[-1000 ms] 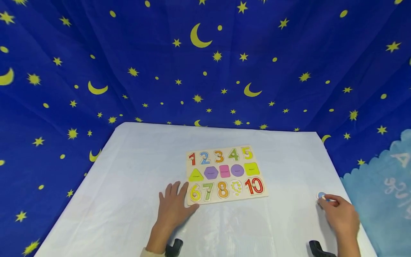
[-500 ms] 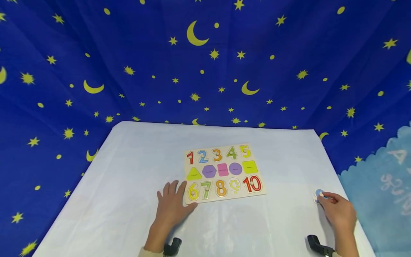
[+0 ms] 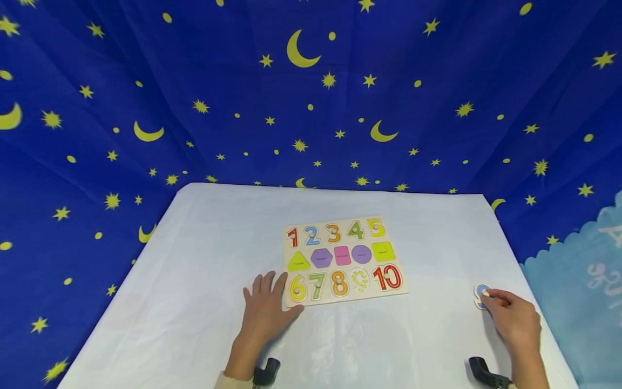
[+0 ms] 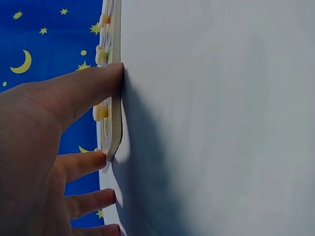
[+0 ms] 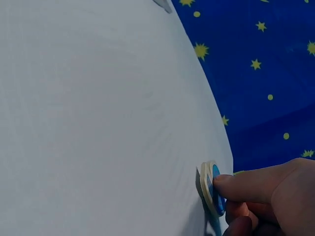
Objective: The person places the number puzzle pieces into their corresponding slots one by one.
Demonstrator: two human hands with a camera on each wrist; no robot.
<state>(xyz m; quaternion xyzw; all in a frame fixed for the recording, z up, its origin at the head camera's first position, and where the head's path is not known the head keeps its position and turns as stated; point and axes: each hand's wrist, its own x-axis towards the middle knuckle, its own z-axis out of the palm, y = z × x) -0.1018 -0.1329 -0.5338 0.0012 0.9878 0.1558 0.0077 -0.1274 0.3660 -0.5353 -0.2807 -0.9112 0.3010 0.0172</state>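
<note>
A wooden number puzzle board (image 3: 323,301) lies on the white table, its pieces 1 to 8 and 10 seated in their places. The 9 recess (image 3: 359,280) shows small yellow shapes on its bare bottom. At the board's lower left corner rests my left hand (image 3: 264,310), fingers spread, with the thumb (image 4: 106,81) at the near edge. Far to the right, my right hand (image 3: 517,324) pinches a blue number 9 puzzle piece (image 3: 481,292) between thumb and fingers. In the right wrist view the piece (image 5: 210,189) appears nearly edge-on, close over the table; the fingertips partly hide it.
The white-covered table (image 3: 218,227) meets a dark blue curtain (image 3: 252,97) with yellow stars and moons at the back and sides. Light blue fabric (image 3: 583,292) hangs past the right edge. Black wrist mounts (image 3: 267,371) show below both hands.
The 9 piece in the right hand has turned slightly and shifted a little left, so more of its face shows. The left hand stays on the board's corner. The head view sways slightly.
</note>
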